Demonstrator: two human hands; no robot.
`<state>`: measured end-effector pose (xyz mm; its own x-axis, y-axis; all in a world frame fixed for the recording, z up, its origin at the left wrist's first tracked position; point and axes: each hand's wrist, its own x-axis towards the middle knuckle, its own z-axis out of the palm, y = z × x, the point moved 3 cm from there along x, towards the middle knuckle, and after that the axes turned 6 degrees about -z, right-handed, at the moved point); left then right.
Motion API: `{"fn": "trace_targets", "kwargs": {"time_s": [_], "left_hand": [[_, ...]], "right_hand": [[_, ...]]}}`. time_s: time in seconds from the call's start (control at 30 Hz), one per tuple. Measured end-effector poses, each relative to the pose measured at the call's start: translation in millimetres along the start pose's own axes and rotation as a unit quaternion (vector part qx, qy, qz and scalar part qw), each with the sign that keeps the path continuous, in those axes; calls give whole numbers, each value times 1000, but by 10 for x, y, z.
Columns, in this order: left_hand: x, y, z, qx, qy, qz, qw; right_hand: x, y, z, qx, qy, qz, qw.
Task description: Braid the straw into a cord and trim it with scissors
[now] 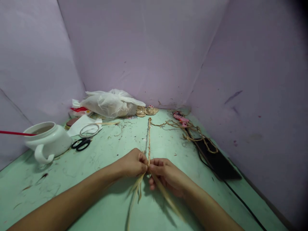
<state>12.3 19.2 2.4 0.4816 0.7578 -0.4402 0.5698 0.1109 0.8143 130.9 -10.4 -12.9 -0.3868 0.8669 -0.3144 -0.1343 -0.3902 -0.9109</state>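
Observation:
A thin straw-coloured braided cord runs straight up the middle of the table, and its far end bends off to the right. My left hand is closed in a pinch at the cord's near end. Just beside it, my right hand pinches the same spot with thumb and index finger. Loose fibre strands hang below the left fingers. Another flat strand trails down to the right from under my right hand, slightly blurred. The exact contact between fingertips and strands is partly hidden.
At left stand a white teapot-like pot with a red stick, black-handled scissors and a wire ring. A plastic bag lies at the back. On the right are a pink glue gun, a black flat device and its cable.

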Motion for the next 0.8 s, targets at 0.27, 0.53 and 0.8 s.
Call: {"fn": "trace_targets", "kwargs": {"time_s": [0.27, 0.53, 0.8], "left_hand": [[-25, 47, 6, 107, 63, -7, 992], [-148, 111, -19, 248, 150, -34, 957], [-404, 217, 457, 469, 218, 30, 855]], "right_hand": [[56, 16, -57, -135, 89, -53, 985], [95, 81, -92, -135, 105, -95, 981], [60, 117, -39, -55, 140, -77, 986]]}}
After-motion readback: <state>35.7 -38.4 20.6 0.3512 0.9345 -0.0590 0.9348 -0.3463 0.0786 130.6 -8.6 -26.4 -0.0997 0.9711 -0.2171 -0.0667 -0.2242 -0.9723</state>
